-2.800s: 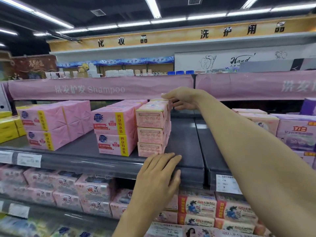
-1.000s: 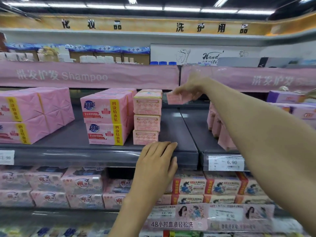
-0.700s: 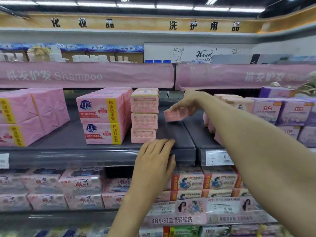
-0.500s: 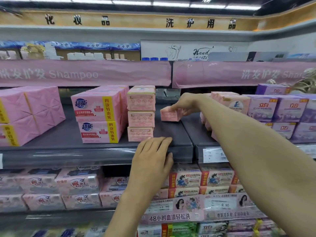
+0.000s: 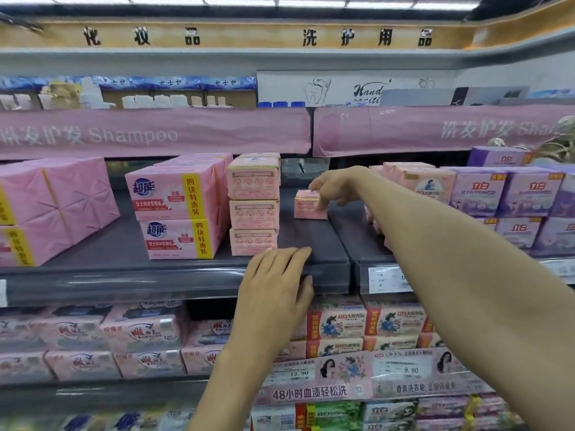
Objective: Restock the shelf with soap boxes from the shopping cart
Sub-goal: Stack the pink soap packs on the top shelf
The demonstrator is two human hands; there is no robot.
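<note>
The dark grey shelf ran across the view, with a pink banner hanging low over it. Large pink wrapped packs filled its left end, and two printed pink packs sat stacked beside them. Purple boxes crowded the right section. Between a stack of three boxes and the seam where the two shelf boards met lay a bare strip, open from the front lip back to the rear.

One soap box stood upright in that strip, toward the back, apart from the stack and close to the seam.

The right hand hovered at the box's top right corner, fingers loosely spread and released rather than clamped; whether they touched the box could not be told. The left hand lay flat on the shelf's front edge, fingers straight on the top surface and thumb against the lip, holding nothing.
</note>
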